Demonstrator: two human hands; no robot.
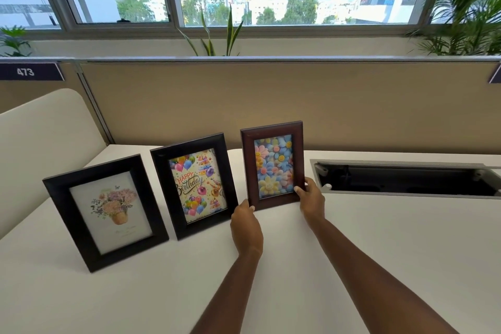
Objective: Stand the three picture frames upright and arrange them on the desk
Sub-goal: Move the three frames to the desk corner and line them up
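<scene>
Hands (245, 222) (311, 199) gripping brown frame (272, 165) bottom corners, open desk (379, 238) rightward

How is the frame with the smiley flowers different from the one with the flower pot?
The smiley-flower frame is reddish-brown wood; the flower-pot frame is black. The left hand and right hand hold the smiley-flower frame; nobody touches the flower-pot frame. The smiley-flower picture is crowded and bright; the flower-pot picture is mostly white. Both stand upright on the desk.

Both hands (245, 222) (311, 202) hold the upright brown frame (272, 165) beside two black frames (104, 211) (193, 184).
</scene>
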